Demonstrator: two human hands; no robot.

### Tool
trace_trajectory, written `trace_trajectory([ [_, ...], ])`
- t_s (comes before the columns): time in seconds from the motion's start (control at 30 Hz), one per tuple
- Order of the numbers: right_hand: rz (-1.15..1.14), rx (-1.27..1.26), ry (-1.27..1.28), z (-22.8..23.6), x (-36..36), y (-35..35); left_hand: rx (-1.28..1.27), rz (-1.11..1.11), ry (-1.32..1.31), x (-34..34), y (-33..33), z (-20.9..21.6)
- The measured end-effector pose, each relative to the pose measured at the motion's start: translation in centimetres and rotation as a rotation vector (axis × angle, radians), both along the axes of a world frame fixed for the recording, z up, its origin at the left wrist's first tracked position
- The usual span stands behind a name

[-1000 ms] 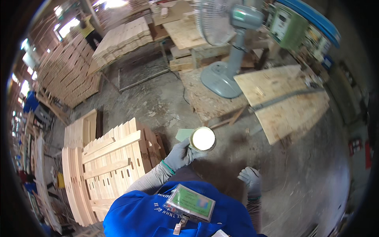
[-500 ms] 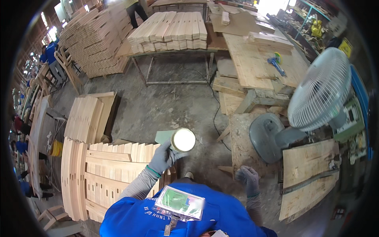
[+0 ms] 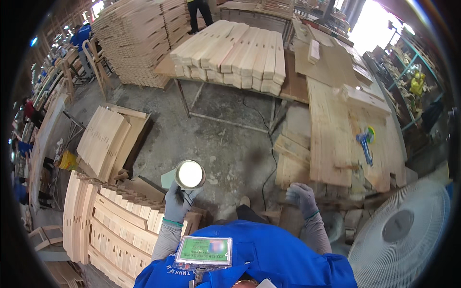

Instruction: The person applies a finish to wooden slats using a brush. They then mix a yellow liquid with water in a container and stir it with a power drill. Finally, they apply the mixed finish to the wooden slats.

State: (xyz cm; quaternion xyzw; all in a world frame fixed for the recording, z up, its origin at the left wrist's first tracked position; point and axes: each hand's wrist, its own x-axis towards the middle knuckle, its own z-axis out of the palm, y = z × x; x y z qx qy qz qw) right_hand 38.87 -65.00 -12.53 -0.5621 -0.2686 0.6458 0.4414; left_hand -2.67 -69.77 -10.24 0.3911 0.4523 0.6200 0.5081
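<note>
My left hand, in a grey glove, grips a round can whose top shows bright white. Whether that white is a lid or the contents, I cannot tell. Beside the can, by my fingers, a flat pale green piece sticks out; how it is held is hidden. My right hand, gloved too, hovers off to the right with loosely bent fingers apart and nothing visible in them. Slotted wooden slats are stacked at the left, below my left hand.
Ahead stands a metal-legged table with stacked wooden boards. A plywood bench at the right carries a blue hand tool. A fan stands close on my right. A black cable runs along the floor. A person stands far ahead.
The view has turned and shifted, bringing the bench nearer and the fan lower right. My left hand has moved left with the can. My right hand has risen a little, its fingers looser.
</note>
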Motion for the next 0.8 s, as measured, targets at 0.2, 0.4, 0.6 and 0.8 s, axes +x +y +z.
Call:
trace_trajectory([
  [0.2,0.217,0.150,0.051,3.8,-2.3,19.4,0.008,0.221,0.258,-0.1,8.3,1.8],
  [0.4,0.380,0.270,0.027,7.8,-9.1,36.6,0.021,0.312,-0.087,-2.7,16.3,0.9],
  [0.6,0.414,0.282,0.031,9.5,-15.1,51.0,0.037,0.387,0.052,-6.8,25.4,-0.3],
  [0.8,0.485,0.375,0.022,9.8,-19.2,65.6,0.046,0.435,-0.227,-11.3,34.3,0.9],
])
